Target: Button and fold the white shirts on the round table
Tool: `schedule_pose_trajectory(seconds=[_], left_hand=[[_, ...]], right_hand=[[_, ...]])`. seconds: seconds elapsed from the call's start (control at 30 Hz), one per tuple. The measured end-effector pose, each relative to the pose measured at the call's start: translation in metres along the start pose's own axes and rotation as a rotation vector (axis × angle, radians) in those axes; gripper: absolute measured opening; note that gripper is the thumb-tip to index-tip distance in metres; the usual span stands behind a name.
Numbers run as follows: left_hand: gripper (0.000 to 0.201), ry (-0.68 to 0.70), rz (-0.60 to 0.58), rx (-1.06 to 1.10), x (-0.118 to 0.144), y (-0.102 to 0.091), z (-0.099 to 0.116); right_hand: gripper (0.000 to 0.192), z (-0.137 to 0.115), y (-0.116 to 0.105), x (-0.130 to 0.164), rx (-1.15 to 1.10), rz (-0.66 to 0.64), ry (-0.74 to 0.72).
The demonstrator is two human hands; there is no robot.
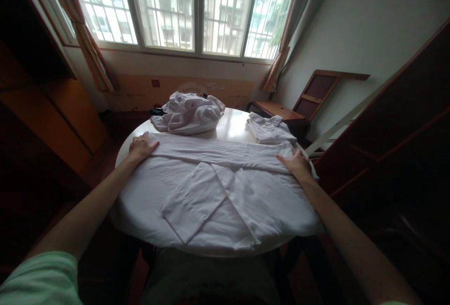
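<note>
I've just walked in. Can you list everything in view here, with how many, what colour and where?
Spread garment: one, white, across the table
Crumpled cloth pile: one, whitish, table's far side, left of centre
Folded cloth: one stack, layers uncountable, white, far right of table
Table: one, white, rounded, centre
Dark item: unclear count, black, by the pile
Barred window: one, several panes, pale frame, far wall
Curtains: two, brownish, window's sides
Cabinet: one, orange-brown, left
Wooden furniture: count unclear, brown, right
Sleeve: one plainly seen, green, lower left
Left hand: one, bare, garment's left end
Right hand: one, bare, garment's right end
</note>
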State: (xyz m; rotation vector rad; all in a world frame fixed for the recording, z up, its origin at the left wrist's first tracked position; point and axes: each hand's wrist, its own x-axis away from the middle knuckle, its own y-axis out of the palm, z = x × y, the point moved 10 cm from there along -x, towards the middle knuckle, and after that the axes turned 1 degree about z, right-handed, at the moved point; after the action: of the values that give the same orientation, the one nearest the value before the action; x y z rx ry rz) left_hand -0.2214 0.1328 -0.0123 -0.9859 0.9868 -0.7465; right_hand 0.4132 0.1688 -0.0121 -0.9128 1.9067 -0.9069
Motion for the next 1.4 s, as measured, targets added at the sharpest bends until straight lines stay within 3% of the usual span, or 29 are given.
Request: schedule_pose_trajectory(seconds=[0.1,0.23,0.33,0.5,0.63,0.73,0.83,0.93,1.03,1.1,1.23,1.33,1.4], left_hand=[[0.063,0.043,-0.008,0.056,-0.001,0.002,0.003],[0.039,0.178,0.014,0.126,0.003,-0.001,0.013],[0.030,0.210,0.129,0.192,0.008,-0.017,0.018],[0.028,0.205,0.325,0.288,0.004,-0.059,0.030],[0.031,0.226,0.445,0.332,-0.025,-0.091,0.049],[0.033,0.215,0.441,0.368,-0.054,-0.096,0.066],[0.039,0.171,0.333,0.292,-0.069,-0.075,0.082],[0.055,0.117,0.183,0.180,-0.065,-0.033,0.087],[0.051,0.208,0.012,0.127,-0.052,0.012,0.091],[0.046,0.273,-0.061,0.110,-0.044,0.032,0.090],[0.043,0.340,-0.069,0.129,-0.030,0.039,0.081],[0.039,0.417,-0.081,0.222,-0.010,0.030,0.087],[0.037,0.504,-0.076,0.309,0.010,0.018,0.102]], right_hand=[[0.075,0.008,0.001,-0.010,-0.031,-0.047,0.070],[0.048,0.006,0.006,-0.014,-0.049,-0.111,0.017],[0.037,-0.003,-0.009,-0.010,-0.096,-0.003,-0.057],[0.029,-0.039,-0.059,-0.008,-0.170,0.293,-0.244],[0.029,-0.062,-0.084,-0.037,-0.217,0.439,-0.276],[0.034,-0.076,-0.079,-0.063,-0.220,0.441,-0.267],[0.046,-0.085,-0.050,-0.073,-0.142,0.331,-0.236],[0.057,-0.092,-0.008,-0.062,-0.012,0.163,-0.286],[0.048,-0.098,0.032,-0.037,0.053,-0.016,-0.410],[0.041,-0.100,0.044,-0.022,0.046,-0.071,-0.477],[0.032,-0.118,0.035,0.016,-0.135,-0.148,-0.695],[0.031,-0.138,0.026,0.060,-0.396,-0.415,-0.856],[0.037,-0.148,0.018,0.094,-0.490,-0.584,-0.930]])
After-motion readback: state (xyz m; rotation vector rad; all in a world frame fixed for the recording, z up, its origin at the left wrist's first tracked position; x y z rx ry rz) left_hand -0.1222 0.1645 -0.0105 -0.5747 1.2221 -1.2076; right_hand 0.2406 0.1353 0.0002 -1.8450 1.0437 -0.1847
